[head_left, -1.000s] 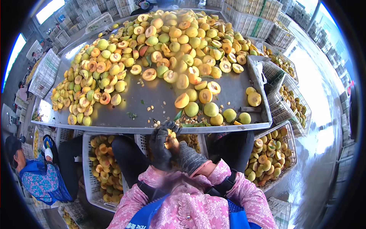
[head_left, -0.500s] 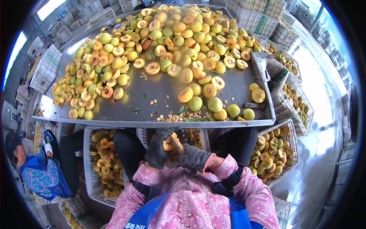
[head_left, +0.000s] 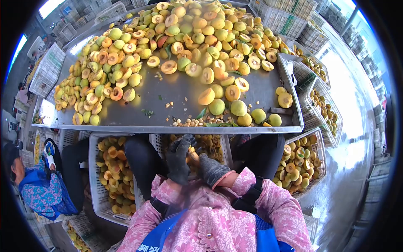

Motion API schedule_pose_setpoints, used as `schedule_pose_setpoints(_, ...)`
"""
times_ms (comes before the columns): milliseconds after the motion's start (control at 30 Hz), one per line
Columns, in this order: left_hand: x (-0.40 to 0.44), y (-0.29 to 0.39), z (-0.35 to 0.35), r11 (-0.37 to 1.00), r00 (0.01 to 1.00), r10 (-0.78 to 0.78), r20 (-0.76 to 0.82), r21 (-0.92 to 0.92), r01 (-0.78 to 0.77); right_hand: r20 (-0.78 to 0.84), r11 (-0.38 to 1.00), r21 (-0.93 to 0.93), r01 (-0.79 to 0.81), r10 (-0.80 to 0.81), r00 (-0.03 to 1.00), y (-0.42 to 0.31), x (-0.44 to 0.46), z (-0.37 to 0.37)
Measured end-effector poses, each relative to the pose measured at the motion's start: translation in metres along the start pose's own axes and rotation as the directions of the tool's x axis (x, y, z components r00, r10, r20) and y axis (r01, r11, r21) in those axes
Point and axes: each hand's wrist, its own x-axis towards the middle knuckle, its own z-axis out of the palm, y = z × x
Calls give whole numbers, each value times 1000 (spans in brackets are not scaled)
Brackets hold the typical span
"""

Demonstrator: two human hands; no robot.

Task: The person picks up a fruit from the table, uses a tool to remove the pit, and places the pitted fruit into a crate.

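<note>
Just below the table's front edge, my left hand (head_left: 178, 161), in a dark glove, is closed around a yellow peach half (head_left: 192, 150). Most of that fruit is hidden by the fingers. My right hand (head_left: 212, 169), in a grey knitted glove, is closed close beside it. A short brownish tool (head_left: 194, 157) points from the right hand to the fruit; its tip cannot be made out. Below both hands stands a crate of peach halves (head_left: 215, 147), partly covered by them.
A metal table (head_left: 142, 119) carries a heap of cut peaches (head_left: 197, 29), with pits (head_left: 201, 122) near its front rim. Full crates stand left (head_left: 95, 185) and right (head_left: 321, 168) of my legs. A co-worker (head_left: 46, 185) sits at the left. Stacked crates (head_left: 281, 19) stand behind.
Both hands have turned slightly and drawn closer together around the peach half, so less of its flesh shows. The view has shifted a little, with the table edge now higher.
</note>
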Motion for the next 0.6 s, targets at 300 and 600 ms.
schedule_pose_setpoints(300, 17, 5, -39, 439, 712, 339, 615, 566, -698, 296, 996, 25, 88, -91, 951, -14, 15, 1)
schedule_pose_setpoints(600, 22, -10, -57, 753, 855, 31, 518, 550, -361, 319, 926, 72, 370, -373, 871, 25, 30, 25)
